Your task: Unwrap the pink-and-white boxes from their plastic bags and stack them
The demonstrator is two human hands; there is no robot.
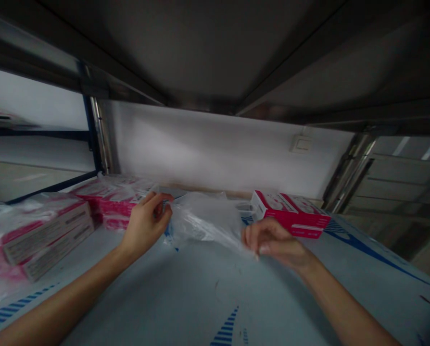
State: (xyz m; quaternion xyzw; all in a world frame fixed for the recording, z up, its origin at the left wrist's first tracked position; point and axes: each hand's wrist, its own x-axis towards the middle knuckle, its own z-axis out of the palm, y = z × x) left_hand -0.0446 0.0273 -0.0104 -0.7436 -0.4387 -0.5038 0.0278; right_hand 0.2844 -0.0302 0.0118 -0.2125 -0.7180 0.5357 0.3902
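A crumpled clear plastic bag [204,218] lies on the shelf between my hands. My left hand [146,223] pinches the bag's left edge with curled fingers. My right hand [272,240] grips its right end, fingers closed around the plastic. Something with blue print shows faintly through the bag; I cannot make out what it is. A red and white box [290,211] sits just behind my right hand.
Plastic-wrapped bundles of red and white boxes [38,235] stack at the left, with more red and white boxes [117,197] behind my left hand. The pale shelf board [208,293] has blue markings. A metal shelf [200,53] hangs low overhead; upright posts [101,134] stand at both back corners.
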